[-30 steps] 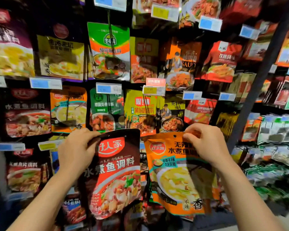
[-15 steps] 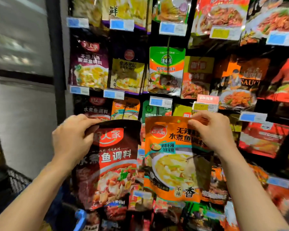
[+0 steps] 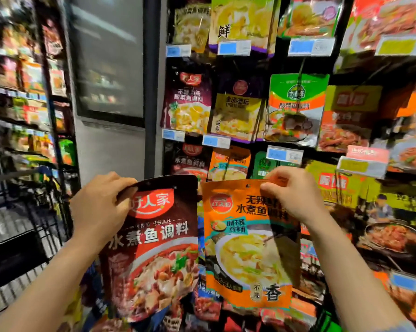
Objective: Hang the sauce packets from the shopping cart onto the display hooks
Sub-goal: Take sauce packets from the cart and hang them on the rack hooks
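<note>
Head view: your left hand (image 3: 99, 207) pinches dark red packet (image 3: 154, 248), right hand (image 3: 295, 195) pinches orange packet (image 3: 247, 248), both below matching hooks at 12 o'clock. Risk: you miss hang hole, packet drops.

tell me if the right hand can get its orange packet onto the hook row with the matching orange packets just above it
Probably yes. The right hand pinches the orange packet by its top edge, just below the hanging orange packets. Nothing lies between; the left hand holds the dark red packet off to the side.
</note>
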Tool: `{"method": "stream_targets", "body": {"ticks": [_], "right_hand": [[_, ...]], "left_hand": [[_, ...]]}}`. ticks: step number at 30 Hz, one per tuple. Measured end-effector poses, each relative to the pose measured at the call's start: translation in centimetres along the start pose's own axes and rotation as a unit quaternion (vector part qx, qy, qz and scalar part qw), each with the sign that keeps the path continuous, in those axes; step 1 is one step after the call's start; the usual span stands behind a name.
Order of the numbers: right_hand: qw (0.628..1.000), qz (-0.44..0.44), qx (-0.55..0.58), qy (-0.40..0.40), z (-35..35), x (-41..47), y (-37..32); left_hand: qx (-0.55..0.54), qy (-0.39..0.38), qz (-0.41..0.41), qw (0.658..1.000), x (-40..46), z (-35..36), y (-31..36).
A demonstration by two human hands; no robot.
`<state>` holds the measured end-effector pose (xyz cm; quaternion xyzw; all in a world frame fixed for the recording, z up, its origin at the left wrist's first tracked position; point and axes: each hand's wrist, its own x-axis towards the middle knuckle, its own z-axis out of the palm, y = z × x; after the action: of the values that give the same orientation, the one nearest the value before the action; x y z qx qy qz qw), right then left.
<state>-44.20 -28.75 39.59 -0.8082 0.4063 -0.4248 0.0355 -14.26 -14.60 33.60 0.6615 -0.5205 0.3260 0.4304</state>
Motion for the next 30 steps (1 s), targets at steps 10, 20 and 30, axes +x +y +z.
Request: {"method": "stream_targets", "body": {"ticks": [10, 20, 30], "right_hand": [[0.997, -0.026, -0.037, -0.057, 5.8, 0.9, -1.0], [0.999, -0.01, 0.034, 0.003, 10.9, 5.7, 2.0], [0.994, -0.008, 0.105, 0.025, 17.4, 14.1, 8.8]], "left_hand": [[0.037, -0.042, -0.005, 0.998, -1.6, -0.1, -3.5], [0.054, -0.068, -0.051, 0.995, -0.6, 6.6, -5.1], [0.063, -0.065, -0.103, 0.991, 3.6, 15.3, -5.2]]}}
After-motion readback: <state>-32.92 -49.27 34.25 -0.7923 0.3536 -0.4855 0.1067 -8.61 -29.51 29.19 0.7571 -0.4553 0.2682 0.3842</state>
